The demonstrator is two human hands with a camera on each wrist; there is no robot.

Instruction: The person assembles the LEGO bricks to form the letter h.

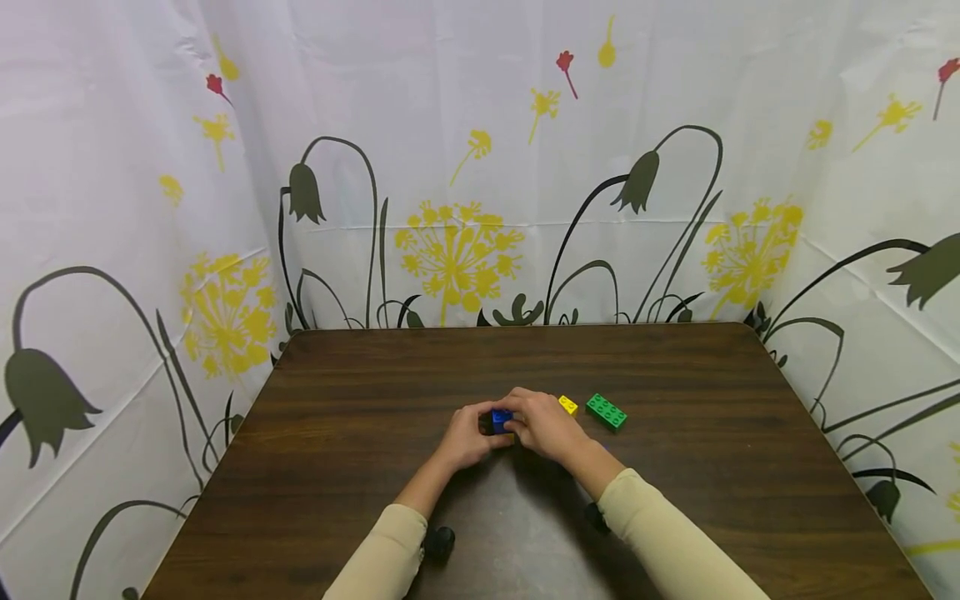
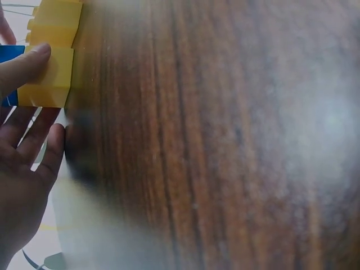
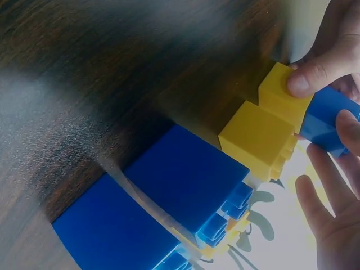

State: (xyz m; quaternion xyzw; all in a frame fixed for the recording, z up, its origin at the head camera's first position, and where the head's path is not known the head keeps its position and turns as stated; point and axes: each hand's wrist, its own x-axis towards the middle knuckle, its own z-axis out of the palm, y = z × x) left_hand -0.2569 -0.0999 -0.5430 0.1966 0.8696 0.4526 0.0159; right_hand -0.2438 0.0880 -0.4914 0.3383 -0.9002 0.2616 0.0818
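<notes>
Both hands meet near the middle of the table around a blue toy building brick point(image 1: 501, 421) joined on top of a yellow brick point(image 3: 281, 93). My left hand point(image 1: 465, 437) grips the yellow lower brick, its thumb point(image 2: 35, 63) flat against the near side. From the right, my right hand point(image 1: 546, 423) pinches the blue brick, its thumb point(image 3: 349, 130) on the side. A second yellow brick point(image 3: 256, 138) stands right beside the pair, studs up; the right hand hides it in the head view.
Right of the hands lie a small yellow brick point(image 1: 567, 405) and a longer green brick point(image 1: 606, 412). Large blue bricks point(image 3: 183, 171) stand near the right wrist, mostly covered by that arm in the head view. A patterned curtain point(image 1: 450, 167) hangs behind the wooden table point(image 1: 337, 392).
</notes>
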